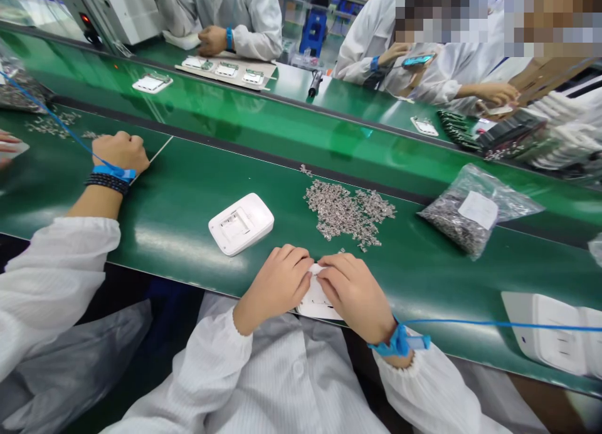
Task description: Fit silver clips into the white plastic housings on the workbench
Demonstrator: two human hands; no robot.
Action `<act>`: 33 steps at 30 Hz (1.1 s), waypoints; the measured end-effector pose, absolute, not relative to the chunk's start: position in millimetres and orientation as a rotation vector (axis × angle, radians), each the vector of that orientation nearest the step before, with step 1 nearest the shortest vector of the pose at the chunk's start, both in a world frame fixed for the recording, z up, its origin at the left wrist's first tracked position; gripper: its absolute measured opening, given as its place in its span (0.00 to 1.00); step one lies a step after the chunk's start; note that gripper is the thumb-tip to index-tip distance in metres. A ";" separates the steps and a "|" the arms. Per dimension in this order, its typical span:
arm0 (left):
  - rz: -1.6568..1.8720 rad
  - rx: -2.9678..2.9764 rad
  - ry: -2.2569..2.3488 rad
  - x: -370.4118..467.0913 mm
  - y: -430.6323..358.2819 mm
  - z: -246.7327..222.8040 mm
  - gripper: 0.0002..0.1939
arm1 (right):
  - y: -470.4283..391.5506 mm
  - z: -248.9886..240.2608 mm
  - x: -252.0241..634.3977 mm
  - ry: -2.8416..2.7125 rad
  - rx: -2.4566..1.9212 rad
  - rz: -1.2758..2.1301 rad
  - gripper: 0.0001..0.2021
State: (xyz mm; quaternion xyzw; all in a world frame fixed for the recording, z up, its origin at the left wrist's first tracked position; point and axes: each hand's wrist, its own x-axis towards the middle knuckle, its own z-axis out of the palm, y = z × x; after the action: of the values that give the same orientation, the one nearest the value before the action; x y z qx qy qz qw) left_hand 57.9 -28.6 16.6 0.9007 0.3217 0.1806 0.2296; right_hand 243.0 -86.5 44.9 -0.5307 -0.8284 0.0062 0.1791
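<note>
Grasping a white housing (314, 303) with both bare hands at the near edge of a green bench (188, 208), directly in front of a white coat (282, 384). Bending the fingers of the left hand (282, 276) onto the far left part of the housing, closed against it. Curling the fingers of the right hand (355, 290) over the far right part, likewise closed against it, with the fingertips of both hands close together. Unable to tell, because of the covering fingers, whether also pinching any small piece. Wearing on the right wrist a blue strap (397, 343), joined to a blue cord (493, 323) running right.

Showing, just beyond the right hand, a loose heap of small metal parts (345, 211). Including, beyond the left hand and left of the heap, a separate white device (258, 211) with a rectangular recess. Displaying, right of the heap, a clear plastic bag (463, 217) with a white label. Showing, at the near right, a row of white devices (555, 333).

Including, on the left, a co-worker's hand (120, 153), clenched on the bench. Showing, on the far side, a tray (266, 81) of white units and a dark tool (315, 83).
</note>
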 end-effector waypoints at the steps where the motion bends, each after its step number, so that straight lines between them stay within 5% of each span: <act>1: 0.505 2.477 0.885 58.2 -28.3 16.4 0.13 | -86.0 45.3 243.2 -2.343 -1.498 0.032 0.06; 22: 0.530 2.371 0.908 59.2 -23.2 14.9 0.09 | -60.1 52.7 253.6 -2.461 -1.616 0.290 0.07; 33: 0.524 2.330 0.882 58.5 -22.8 13.9 0.12 | -92.7 56.7 257.0 -2.363 -1.568 0.013 0.05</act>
State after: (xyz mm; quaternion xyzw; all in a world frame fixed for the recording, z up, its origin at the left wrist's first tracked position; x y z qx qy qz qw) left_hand 58.5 -22.8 13.9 0.8749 0.3311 0.1967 0.2935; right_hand 257.0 -92.7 56.7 -0.5464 -0.8236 0.0047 0.1521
